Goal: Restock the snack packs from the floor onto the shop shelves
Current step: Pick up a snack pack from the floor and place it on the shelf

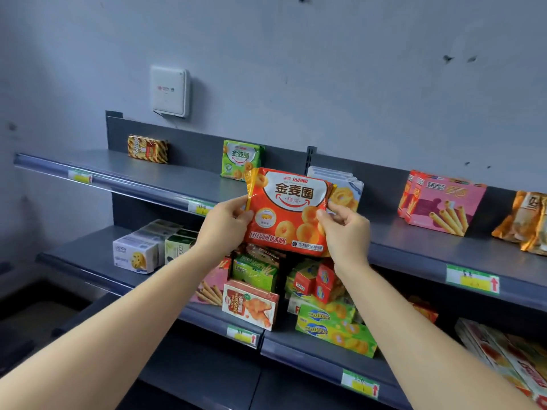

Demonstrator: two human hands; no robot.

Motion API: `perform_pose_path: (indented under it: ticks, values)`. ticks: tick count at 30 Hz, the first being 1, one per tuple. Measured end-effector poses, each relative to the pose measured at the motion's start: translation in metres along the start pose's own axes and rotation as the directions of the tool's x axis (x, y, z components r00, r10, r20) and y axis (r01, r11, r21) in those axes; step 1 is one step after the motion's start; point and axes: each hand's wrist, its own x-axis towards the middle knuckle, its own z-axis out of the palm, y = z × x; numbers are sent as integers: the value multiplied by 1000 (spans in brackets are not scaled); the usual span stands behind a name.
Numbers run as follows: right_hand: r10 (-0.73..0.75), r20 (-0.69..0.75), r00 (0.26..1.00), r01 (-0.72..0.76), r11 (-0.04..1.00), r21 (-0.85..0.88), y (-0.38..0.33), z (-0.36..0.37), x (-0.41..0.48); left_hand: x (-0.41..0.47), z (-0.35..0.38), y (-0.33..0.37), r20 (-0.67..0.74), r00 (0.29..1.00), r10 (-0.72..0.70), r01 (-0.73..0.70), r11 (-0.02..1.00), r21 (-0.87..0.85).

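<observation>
An orange snack pack with ring biscuits printed on it is held upright in front of the top shelf. My left hand pinches its left edge and my right hand pinches its right lower edge. Behind it on the top shelf stand a green pack of the same brand and a stack of pale blue packs, partly hidden by the orange pack. The pack's bottom edge hangs level with the front edge of the top shelf. The floor is out of view.
The top shelf also carries a brown waffle pack at far left, pink wafer-roll boxes and a gold bag at right. The middle shelf holds white boxes and many mixed snack boxes. A white wall unit hangs above.
</observation>
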Motion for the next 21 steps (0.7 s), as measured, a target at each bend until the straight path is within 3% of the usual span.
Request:
perform_pose_path:
  ticks: [11, 21]
  values:
    - [-94, 138, 986, 98, 995, -22, -8, 115, 108, 139, -31, -44, -91, 996, -5, 6, 1000, 18]
    - [-39, 286, 958, 77, 990, -121, -6, 209, 171, 255, -55, -91, -110, 992, -57, 70, 990, 119]
